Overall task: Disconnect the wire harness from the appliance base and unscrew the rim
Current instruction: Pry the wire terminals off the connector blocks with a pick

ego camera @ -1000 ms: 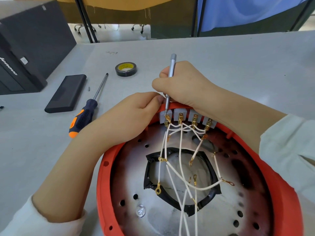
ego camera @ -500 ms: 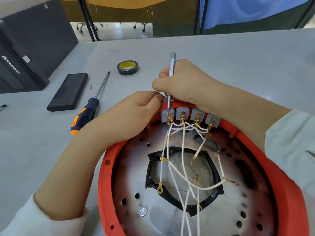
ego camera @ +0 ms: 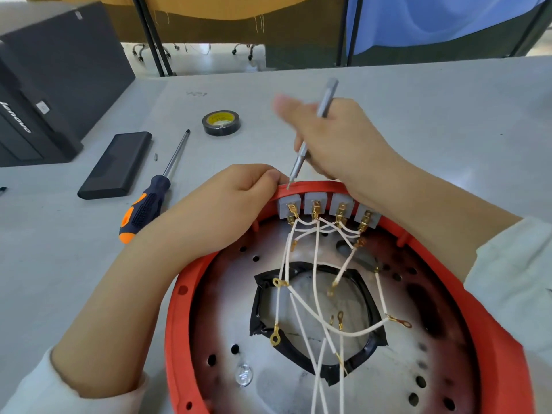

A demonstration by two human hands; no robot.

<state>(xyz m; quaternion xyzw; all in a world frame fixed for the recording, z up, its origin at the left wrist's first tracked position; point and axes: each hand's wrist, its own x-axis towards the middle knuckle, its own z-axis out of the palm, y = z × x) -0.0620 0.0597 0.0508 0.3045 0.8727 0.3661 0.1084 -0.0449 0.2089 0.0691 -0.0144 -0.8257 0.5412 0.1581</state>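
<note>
- Slippage was my main worry: my right hand (ego camera: 337, 138) had its fingers wrapped round the thin grey precision screwdriver (ego camera: 313, 132), tilted, with its tip down on the far edge of the red rim (ego camera: 179, 294), just beside the leftmost grey terminal block (ego camera: 288, 204). A tip that skated off could have gouged the plastic or jabbed my other hand.
- My left hand (ego camera: 227, 204) had its fingers curled over the far-left part of the rim, the fingertips (ego camera: 270, 176) right next to the tool tip, so any slip towards the left would have met skin first.
- The wire harness (ego camera: 316, 279) was not yet free: its white leads ran from the gold connectors on the four blocks down across the metal appliance base (ego camera: 227, 309), crossing one another. Prying hard at one connector could have bent a tab or pulled a lead out of its crimp.
- Loose ring terminals lay over the black-taped opening (ego camera: 260, 309) in the middle; a snag there could have dragged the whole bundle.
- My right hand was blurred, so I could not tell exactly how firm that hold was.
- The larger orange-handled screwdriver (ego camera: 149, 204) lay on the tabletop (ego camera: 418, 100) to the left, untouched, near the black tape roll (ego camera: 221, 123); the thin tool might have been too slight for the rim screws.
</note>
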